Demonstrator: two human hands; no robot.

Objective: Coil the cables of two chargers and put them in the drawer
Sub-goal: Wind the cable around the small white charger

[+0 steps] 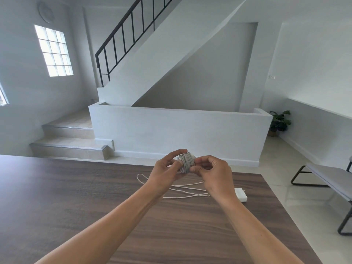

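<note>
**Item 1. Grey coil** (pixel 186 162): first charger's cable, wound into a tight, many-turn bundle. It is held in the air above the far edge of the tabletop (pixel 76 189), between both hands.
- Left hand (pixel 167 168): fingers curled round the coil's left side, forefinger arched over the top. It likely acts as a clamp so the turns cannot spring apart.
- Right hand (pixel 211 168): fingertips pinch the coil's right side. It is probably tucking or securing the cable's end, though the end itself cannot be made out.

**Item 2. White cable** (pixel 182 187): second charger's lead, lying on the tabletop in loose, crossing strands below the hands. Not yet coiled.

**Item 3. White adapter** (pixel 241 195): block lying flat near the tabletop's right edge. It appears to be at the white cable's end, but the join is hidden behind the right wrist.

**Item 4. Drawer**: not in view.

**Status (judged)**: first coil near finished; second untouched; stowing outstanding.

**Surroundings**: bench (pixel 327 178) to the right; potted plant (pixel 280 122) by the far wall.
</note>
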